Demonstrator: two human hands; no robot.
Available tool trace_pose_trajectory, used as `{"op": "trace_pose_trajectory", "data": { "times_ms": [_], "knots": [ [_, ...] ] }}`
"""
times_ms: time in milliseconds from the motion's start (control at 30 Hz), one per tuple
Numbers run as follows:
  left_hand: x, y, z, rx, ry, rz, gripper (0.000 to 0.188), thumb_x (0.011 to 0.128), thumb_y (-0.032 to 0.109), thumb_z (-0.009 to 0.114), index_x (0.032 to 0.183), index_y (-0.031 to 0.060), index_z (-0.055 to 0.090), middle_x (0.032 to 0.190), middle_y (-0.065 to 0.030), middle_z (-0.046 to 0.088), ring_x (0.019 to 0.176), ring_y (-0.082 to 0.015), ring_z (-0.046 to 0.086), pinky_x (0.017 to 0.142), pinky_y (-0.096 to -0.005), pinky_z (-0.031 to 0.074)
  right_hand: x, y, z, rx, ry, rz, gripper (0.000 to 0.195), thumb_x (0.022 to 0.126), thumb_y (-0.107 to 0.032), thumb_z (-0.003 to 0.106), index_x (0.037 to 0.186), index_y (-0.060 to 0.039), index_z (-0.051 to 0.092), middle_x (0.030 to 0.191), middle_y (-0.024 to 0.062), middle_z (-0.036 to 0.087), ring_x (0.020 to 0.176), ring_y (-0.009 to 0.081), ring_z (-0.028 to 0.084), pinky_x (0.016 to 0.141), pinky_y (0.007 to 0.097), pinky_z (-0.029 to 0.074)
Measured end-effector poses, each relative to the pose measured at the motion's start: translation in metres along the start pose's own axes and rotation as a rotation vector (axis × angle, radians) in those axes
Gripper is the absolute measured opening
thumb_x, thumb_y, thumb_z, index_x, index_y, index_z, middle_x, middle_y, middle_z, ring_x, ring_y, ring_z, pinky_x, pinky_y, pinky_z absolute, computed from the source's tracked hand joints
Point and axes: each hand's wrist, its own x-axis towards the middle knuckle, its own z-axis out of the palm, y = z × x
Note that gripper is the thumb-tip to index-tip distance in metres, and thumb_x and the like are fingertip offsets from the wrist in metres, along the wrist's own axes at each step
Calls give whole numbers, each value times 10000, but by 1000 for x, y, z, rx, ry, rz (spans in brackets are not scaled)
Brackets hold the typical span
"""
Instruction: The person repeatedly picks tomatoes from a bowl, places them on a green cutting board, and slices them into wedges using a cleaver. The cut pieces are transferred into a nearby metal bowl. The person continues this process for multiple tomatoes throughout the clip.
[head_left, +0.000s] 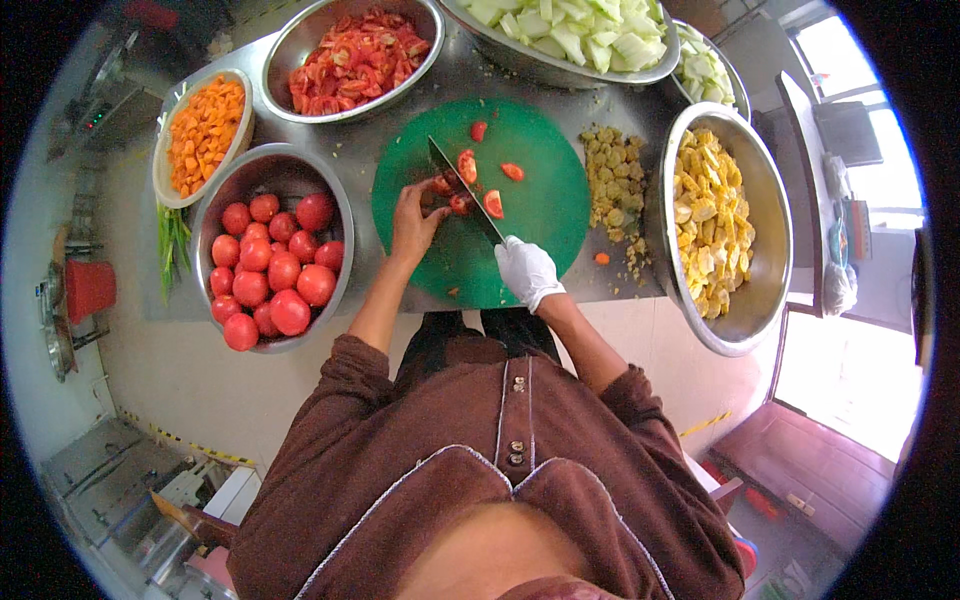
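Observation:
My right hand (527, 271), in a white disposable glove, grips the handle of a kitchen knife (475, 201). The blade slants up and left across a round green cutting board (541, 202). My bare left hand (414, 225) pinches a cut tomato (441, 187) against the board, left of the blade. Another red tomato piece (460, 204) lies by my thumb, right at the blade. To the right of the knife are a tomato wedge (493, 204) and a smaller wedge (513, 172). A further piece (478, 131) sits near the board's far side.
On the metal table (360, 172) stand bowls of whole tomatoes (283, 270), sliced tomatoes (358, 66), diced carrot (202, 139), pale green chunks (585, 34) and cut corn cobs (709, 217). Yellowish scraps (615, 176) lie right of the board. Green stalks (174, 244) hang at the left edge.

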Motion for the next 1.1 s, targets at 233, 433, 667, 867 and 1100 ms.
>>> {"op": "trace_pose_trajectory", "data": {
  "times_ms": [233,433,667,867,1100],
  "knots": [
    [-12,-27,-4,360,-12,177,1107,609,401,882,1468,29,290,1464,-197,341,1403,-378,239,1154,-511,223,-15,43,-25,720,54,263,279,955,-313,595,916,-38,620,612,91,610,486,168,589,468,315,461],
    [23,-33,5,528,-143,208,1401,525,654,826,1534,26,84,1588,-221,106,1482,-383,46,1189,-561,27,13,116,-46,1166,28,408,234,944,-260,642,826,-114,503,567,-11,479,438,115,447,392,282,360],
    [28,-47,-9,458,-102,122,1441,524,763,746,1526,-11,57,1571,-276,108,1478,-399,56,1184,-563,23,110,148,-60,1089,-255,273,283,947,-344,630,872,-97,515,568,0,475,434,139,454,411,319,404],
    [-6,-51,-14,425,10,73,1476,508,786,724,1519,-32,28,1562,-296,126,1470,-406,104,1182,-563,42,172,108,-80,748,-547,123,313,919,-335,669,875,-39,579,537,4,487,418,132,457,417,311,414],
    [-12,-33,-12,368,21,38,1491,500,761,748,1521,-20,-7,1563,-291,131,1463,-397,149,1194,-541,51,202,70,-87,417,-832,-60,334,892,-301,701,732,-53,545,507,15,486,414,112,454,395,289,382]
  ]
}}
